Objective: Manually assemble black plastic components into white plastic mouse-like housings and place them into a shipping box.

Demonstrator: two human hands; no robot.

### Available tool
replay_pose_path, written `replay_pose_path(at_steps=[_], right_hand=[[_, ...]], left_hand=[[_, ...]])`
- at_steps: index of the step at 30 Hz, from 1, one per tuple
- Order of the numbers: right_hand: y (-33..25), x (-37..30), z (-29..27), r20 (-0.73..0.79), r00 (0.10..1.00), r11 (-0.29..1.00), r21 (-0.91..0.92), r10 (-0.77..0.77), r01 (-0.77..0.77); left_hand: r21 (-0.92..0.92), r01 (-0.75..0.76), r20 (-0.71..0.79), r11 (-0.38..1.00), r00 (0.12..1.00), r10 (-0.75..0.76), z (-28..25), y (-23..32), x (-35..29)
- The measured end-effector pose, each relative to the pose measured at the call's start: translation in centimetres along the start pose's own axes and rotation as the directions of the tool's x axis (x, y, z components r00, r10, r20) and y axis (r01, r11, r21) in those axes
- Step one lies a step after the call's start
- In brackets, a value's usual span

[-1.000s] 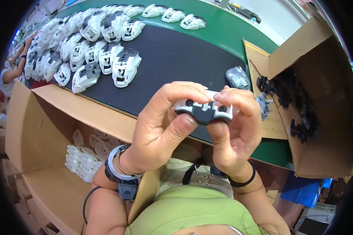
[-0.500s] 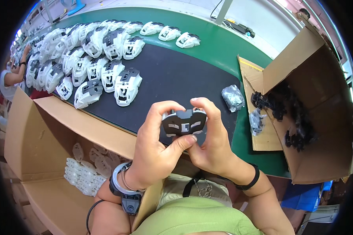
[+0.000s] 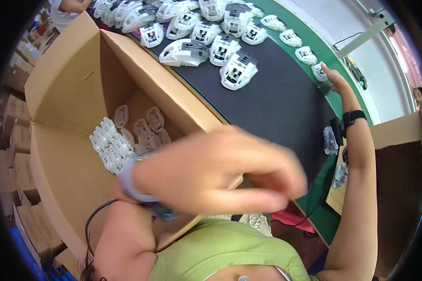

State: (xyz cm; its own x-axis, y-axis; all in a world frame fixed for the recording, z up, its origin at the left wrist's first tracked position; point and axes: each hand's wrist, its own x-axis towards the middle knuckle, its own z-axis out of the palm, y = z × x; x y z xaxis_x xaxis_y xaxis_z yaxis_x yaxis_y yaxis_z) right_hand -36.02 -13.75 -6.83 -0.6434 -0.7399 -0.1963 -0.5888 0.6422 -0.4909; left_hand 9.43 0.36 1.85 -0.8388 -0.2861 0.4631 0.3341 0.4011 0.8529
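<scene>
At the far right, my right hand (image 3: pixel 338 80) is stretched out to a white-and-dark mouse shell (image 3: pixel 319 72) at the near end of a row on the green table. Its fingers close on the shell's right side, partly hidden. My left hand (image 3: pixel 229 168) hangs in front of my body, above the edge of a large cardboard box. It is smeared by motion; the thumb stands apart from the curled fingers, and whether anything is in them does not show. Left of the row, many similar mouse shells (image 3: pixel 239 71) stand in groups on the black mat (image 3: pixel 276 103).
The open cardboard box (image 3: pixel 65 154) at my left holds stacked white parts (image 3: pixel 108 145) and loose translucent pieces (image 3: pixel 154 119). Plastic-wrapped parts (image 3: pixel 330 140) lie by my right forearm. Another cardboard box (image 3: pixel 398 187) stands right of it. Another person's arm (image 3: pixel 75 5) shows at upper left.
Both hands held a dark-and-white piece together before. They have parted: my right hand has reached far right to the row's end, where an added shell stands. The view has turned.
</scene>
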Motion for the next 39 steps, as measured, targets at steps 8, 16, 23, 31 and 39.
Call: replay_pose_path(at_steps=[8, 16, 23, 31, 39], right_hand=[[-4.2, -21.4, -1.8, 0.017, 0.583, 0.580, -0.077, -0.812, 0.811], [2.9, -37.8, -2.2, 0.181, 0.693, 0.716, 0.139, -0.698, 0.684], [10.8, -42.4, -4.3, -0.035, 0.945, 0.922, 0.209, -0.325, 0.325], [19.2, -28.0, -10.1, -0.416, 0.750, 0.854, -0.330, -0.514, 0.403], [21.8, -25.2, -9.4, -0.350, 0.901, 0.936, -0.321, -0.257, 0.142]], left_hand=[[0.497, 0.809, -0.757, 0.315, 0.581, -0.299, -13.6, -25.5, -28.0], [0.639, 0.769, -0.640, 0.002, 0.532, -0.555, -7.1, -36.2, -26.5], [-0.128, 0.741, -0.822, 0.660, 0.293, -0.488, -18.4, -21.7, -30.4], [-0.072, -0.020, -0.837, 0.997, 0.544, -0.049, -14.6, 0.5, -9.7], [-0.658, 0.002, -0.414, 0.753, 0.834, -0.364, 1.8, -2.8, 0.8]])
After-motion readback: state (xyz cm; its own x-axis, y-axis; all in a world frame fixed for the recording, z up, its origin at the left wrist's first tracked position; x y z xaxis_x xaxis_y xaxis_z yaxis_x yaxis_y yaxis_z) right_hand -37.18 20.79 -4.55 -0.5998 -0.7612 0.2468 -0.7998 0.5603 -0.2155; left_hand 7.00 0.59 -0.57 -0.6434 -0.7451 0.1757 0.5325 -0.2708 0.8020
